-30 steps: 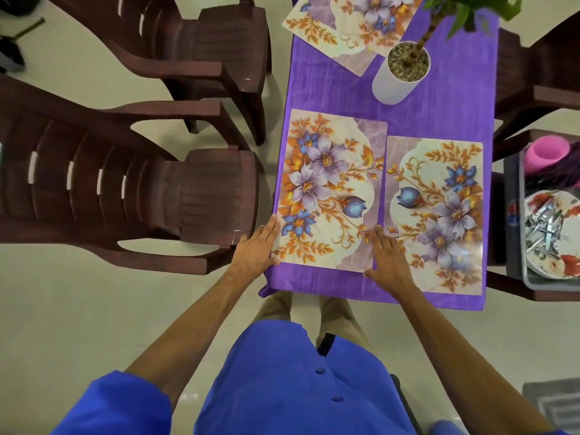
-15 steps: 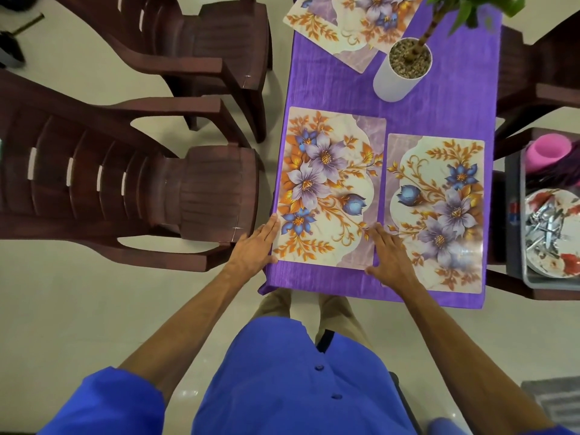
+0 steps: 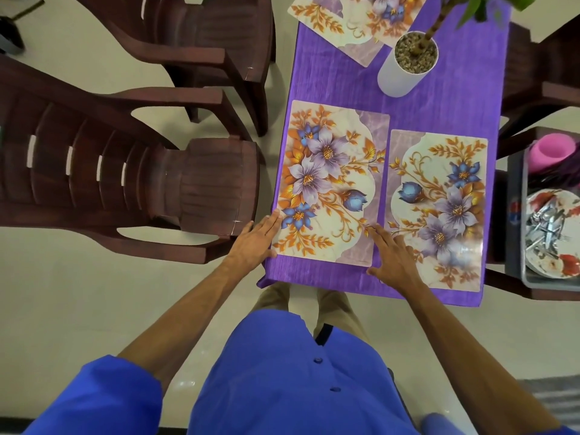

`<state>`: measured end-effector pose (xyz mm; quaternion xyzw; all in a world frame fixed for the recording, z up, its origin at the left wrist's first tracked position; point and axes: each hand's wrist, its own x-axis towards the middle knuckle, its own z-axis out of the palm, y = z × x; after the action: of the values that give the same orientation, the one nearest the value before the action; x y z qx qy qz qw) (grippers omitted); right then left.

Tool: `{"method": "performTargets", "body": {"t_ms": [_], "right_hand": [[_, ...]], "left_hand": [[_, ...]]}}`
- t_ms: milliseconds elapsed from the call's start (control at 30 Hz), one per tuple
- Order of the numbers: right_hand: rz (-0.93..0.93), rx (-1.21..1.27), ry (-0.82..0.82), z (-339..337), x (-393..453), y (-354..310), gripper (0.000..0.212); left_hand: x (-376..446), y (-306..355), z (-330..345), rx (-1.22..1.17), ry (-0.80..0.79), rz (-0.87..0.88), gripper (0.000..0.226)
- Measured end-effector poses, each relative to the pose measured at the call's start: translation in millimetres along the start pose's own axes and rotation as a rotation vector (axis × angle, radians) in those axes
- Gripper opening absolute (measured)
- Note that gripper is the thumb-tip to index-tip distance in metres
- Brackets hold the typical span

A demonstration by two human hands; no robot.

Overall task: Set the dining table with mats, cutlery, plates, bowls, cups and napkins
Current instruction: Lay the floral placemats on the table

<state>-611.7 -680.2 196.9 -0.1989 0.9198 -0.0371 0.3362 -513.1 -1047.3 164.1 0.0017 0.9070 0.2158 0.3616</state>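
Observation:
Two floral mats lie side by side on the purple tablecloth. My left hand rests flat, fingers together, against the near left corner of the left mat. My right hand lies flat with fingers spread across the gap, touching the left mat's near right corner and the right mat. Neither hand grips anything. More mats lie overlapping at the far end. A plate heaped with cutlery and a pink cup sit in a grey tray at the right.
A white pot with a green plant stands mid-table beyond the mats. Two dark brown plastic chairs stand left of the table, and another chair holds the tray at the right. I stand at the table's near end on a pale floor.
The left mat has slid slightly away from me and squared up under both hands. The hands stay at its near corners.

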Motion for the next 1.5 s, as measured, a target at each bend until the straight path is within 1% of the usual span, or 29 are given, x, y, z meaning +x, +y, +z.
{"method": "performTargets", "body": {"t_ms": [300, 600, 733, 767, 833, 933, 1000, 1100, 1200, 1267, 1367, 1433, 1500], "right_hand": [[0.009, -0.005, 0.006, 3, 2, -1, 0.106], [0.041, 0.042, 0.010, 4, 0, -7, 0.107], [0.019, 0.028, 0.001, -4, -1, -7, 0.102], [0.022, 0.016, -0.005, -7, -2, -7, 0.099], [0.038, 0.025, 0.036, -12, -5, -2, 0.093], [0.121, 0.087, 0.155, -18, -11, 21, 0.085], [0.197, 0.095, 0.177, -23, -21, 47, 0.085], [0.273, 0.146, 0.186, -25, -38, 97, 0.092], [0.342, 0.173, 0.145, -24, -54, 153, 0.113], [0.355, 0.130, 0.084, -22, -66, 184, 0.117], [0.255, 0.067, 0.019, -13, -77, 221, 0.124], [0.174, 0.062, 0.012, -9, -81, 241, 0.131], [0.119, 0.091, 0.003, -5, -82, 254, 0.135]], "left_hand": [[-1, -8, -3, 0.006, -0.008, 0.009, 0.096], [-2, -7, -3, -0.024, -0.013, 0.007, 0.097], [-4, 0, -7, -0.034, -0.009, -0.008, 0.094], [-4, 3, -9, -0.052, 0.004, -0.012, 0.093], [-1, 11, -14, -0.088, 0.094, -0.009, 0.091], [8, 35, -26, -0.134, 0.245, 0.032, 0.087], [19, 63, -31, -0.108, 0.323, 0.103, 0.080], [42, 112, -29, -0.007, 0.314, 0.159, 0.075], [63, 169, -12, 0.011, 0.285, 0.227, 0.071], [78, 207, 3, 0.056, 0.216, 0.198, 0.077], [99, 245, 33, 0.149, 0.100, 0.138, 0.107], [107, 257, 55, 0.193, 0.099, 0.130, 0.126], [105, 265, 68, 0.215, 0.119, 0.078, 0.140]]}}
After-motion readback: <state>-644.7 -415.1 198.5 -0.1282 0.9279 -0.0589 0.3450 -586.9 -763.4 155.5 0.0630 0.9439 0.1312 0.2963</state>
